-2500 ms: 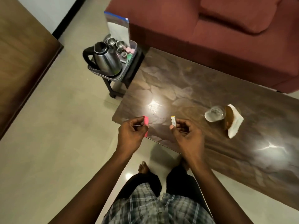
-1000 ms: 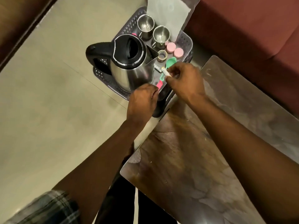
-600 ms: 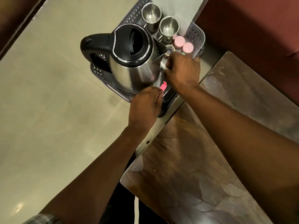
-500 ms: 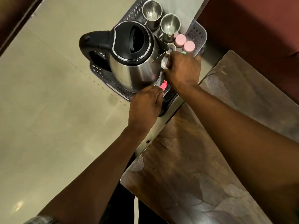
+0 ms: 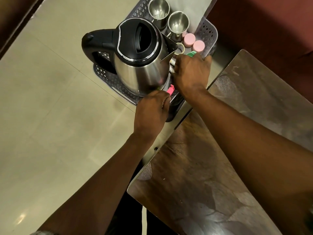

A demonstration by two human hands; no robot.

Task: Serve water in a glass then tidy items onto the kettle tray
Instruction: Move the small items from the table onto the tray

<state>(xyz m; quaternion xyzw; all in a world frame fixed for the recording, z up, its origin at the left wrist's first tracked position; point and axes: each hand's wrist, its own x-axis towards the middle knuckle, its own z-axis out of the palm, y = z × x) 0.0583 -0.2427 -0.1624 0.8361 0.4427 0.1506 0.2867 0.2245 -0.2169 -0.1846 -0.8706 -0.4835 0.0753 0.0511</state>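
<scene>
Both hands have swung over from the table point(image 5: 220, 167) to the kettle tray point(image 5: 208, 31) (barely any drift in the last half second). Left hand point(image 5: 152, 111) pinches the pink item point(image 5: 170, 90) at the tray's near edge, right beside the kettle point(image 5: 140, 56), not let go yet. Right hand point(image 5: 191, 73) is curled down into the tray by the green item point(image 5: 191, 54); can't tell what its fingers hold. Glass isn't in shot, so I'd guess we're late in the tidying, drops still left.
</scene>
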